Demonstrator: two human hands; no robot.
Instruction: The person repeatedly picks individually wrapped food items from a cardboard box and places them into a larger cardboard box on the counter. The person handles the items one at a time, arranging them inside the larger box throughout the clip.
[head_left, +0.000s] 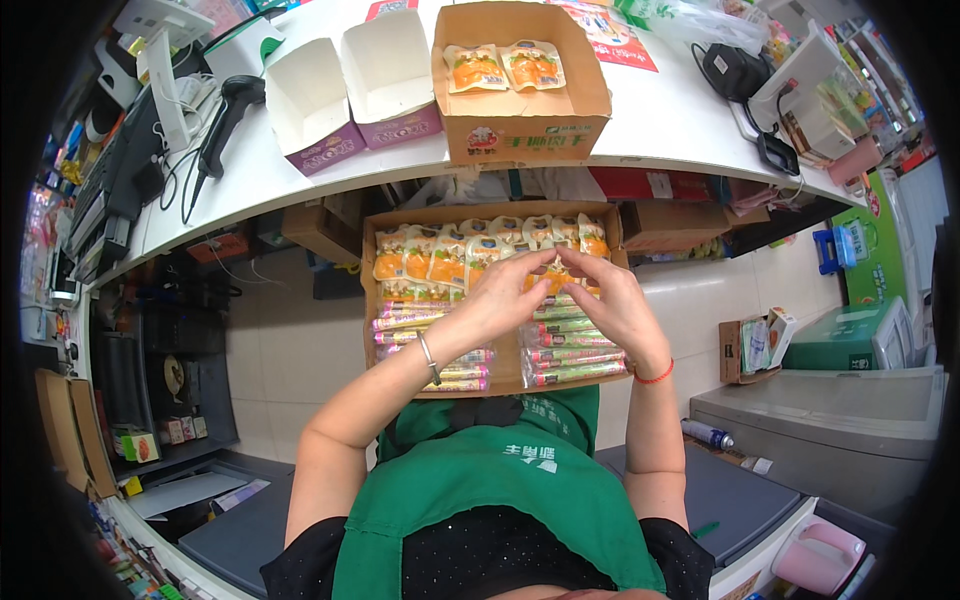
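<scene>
Before me a shallow cardboard box (506, 360) holds several orange-and-white snack packets (450, 259) in its far part. Its near part has pink-and-yellow wrapped sticks (465, 373) on the left and green-and-pink wrapped sticks (577, 356) on the right. My left hand (510, 289) and my right hand (611, 296) are over the packets, fingertips close together and thumbs apart from the fingers. Packets show in the gap between the hands; no item is plainly gripped. Whether the fingertips touch the packets beneath is hard to tell.
On the white counter (397, 161) stand a brown carton (525, 131) with two orange packets (504, 67) and two white-lined purple cartons (390, 75). A barcode scanner (225, 124) is at left. A grey cabinet (817, 420) and a pink mug (817, 555) are at right.
</scene>
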